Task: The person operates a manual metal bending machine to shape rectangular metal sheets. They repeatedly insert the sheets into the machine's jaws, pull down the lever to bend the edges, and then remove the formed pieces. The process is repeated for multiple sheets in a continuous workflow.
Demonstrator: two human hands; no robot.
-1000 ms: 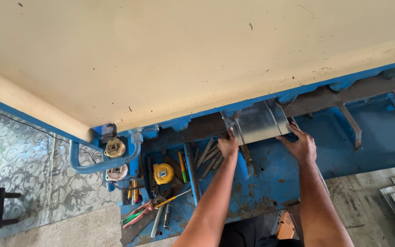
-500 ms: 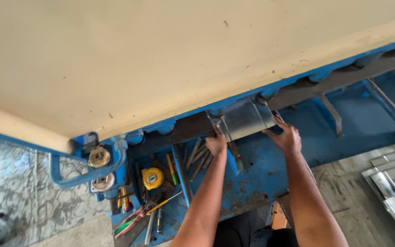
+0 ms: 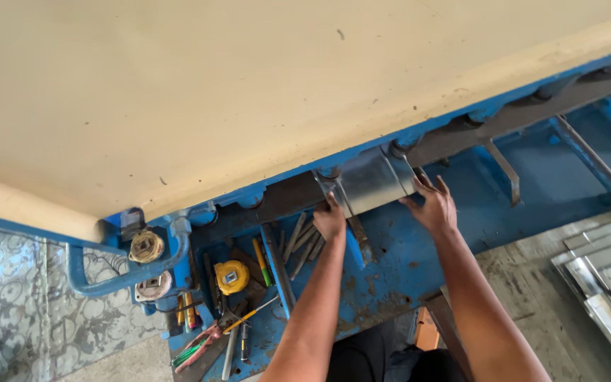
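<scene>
Both hands press on a bent sheet-metal piece (image 3: pixel 375 182) that lies on the blue machine bed (image 3: pixel 404 262), its far edge tucked under the dark blade bar (image 3: pixel 503 124). The left hand (image 3: pixel 330 219) holds the piece's near left corner, fingers curled down over the edge; how tightly it pinches cannot be told. The right hand (image 3: pixel 433 206) lies flat at the near right edge, fingers spread and pointing toward the bar.

Just left of the left hand, a tray in the bed holds loose steel rods (image 3: pixel 298 244), a yellow marker (image 3: pixel 261 252) and a yellow tape measure (image 3: pixel 231 276). Nearer the person from there lie pliers with red and green handles (image 3: pixel 194 350). Farther left, a blue pipe handle (image 3: pixel 118 279) curves round two spools. Well to the right of the right hand, more shiny metal sheets (image 3: pixel 606 279) are stacked on the floor.
</scene>
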